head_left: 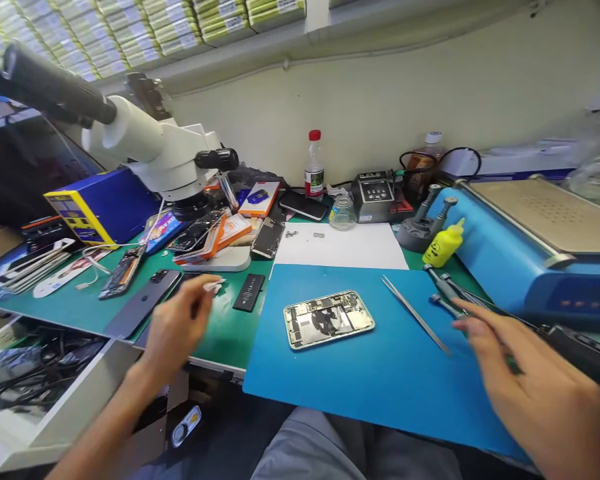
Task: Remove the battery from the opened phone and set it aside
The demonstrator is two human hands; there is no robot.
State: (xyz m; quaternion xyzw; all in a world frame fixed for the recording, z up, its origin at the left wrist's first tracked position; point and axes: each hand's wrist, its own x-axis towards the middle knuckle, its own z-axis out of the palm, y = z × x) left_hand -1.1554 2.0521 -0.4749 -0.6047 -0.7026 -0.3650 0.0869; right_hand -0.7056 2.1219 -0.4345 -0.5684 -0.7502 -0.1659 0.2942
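Note:
My left hand (180,320) is raised over the left part of the bench, fingers curled, with a small white scrap (214,285) at the fingertips. Just right of it lies a black phone battery (249,292). An opened phone (329,319) rests on the blue mat (380,380), its inner boards and a dark round patch showing. Metal tweezers (414,313) lie slantwise to its right. At the mat's right edge my right hand (535,380) has thumb and forefinger closed around a grey screwdriver (444,305); its far end is hidden by the hand.
A microscope (155,147) leans over phone parts at left. Behind the mat are white paper (340,250), a glass jar (343,213) and a red-capped bottle (315,167). A yellow bottle (444,245) and blue machine (510,247) stand right. An open drawer (75,400) juts out lower left.

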